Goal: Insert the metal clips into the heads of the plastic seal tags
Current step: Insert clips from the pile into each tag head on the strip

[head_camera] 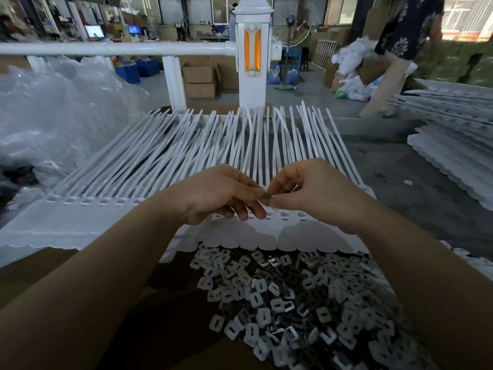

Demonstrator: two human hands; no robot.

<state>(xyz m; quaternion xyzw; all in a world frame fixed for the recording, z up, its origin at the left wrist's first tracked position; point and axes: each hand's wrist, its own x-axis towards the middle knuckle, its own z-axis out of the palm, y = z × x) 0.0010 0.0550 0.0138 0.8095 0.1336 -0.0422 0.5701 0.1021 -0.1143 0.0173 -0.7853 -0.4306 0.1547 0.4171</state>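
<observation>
A sheet of white plastic seal tags (112, 201) lies across the work surface, its long tails fanning away from me and its row of heads along the near side. My left hand (221, 194) and my right hand (312, 190) meet above the heads near the middle. Between their fingertips they pinch a small metal clip (267, 195). A heap of metal clips (306, 303) fills the cardboard box right below my forearms.
Crumpled clear plastic bags (53, 108) pile up at the left. More stacked tag sheets (453, 134) lie at the right. A white rail and post (253, 54) stand behind the table. A person (405, 49) walks past at the far right.
</observation>
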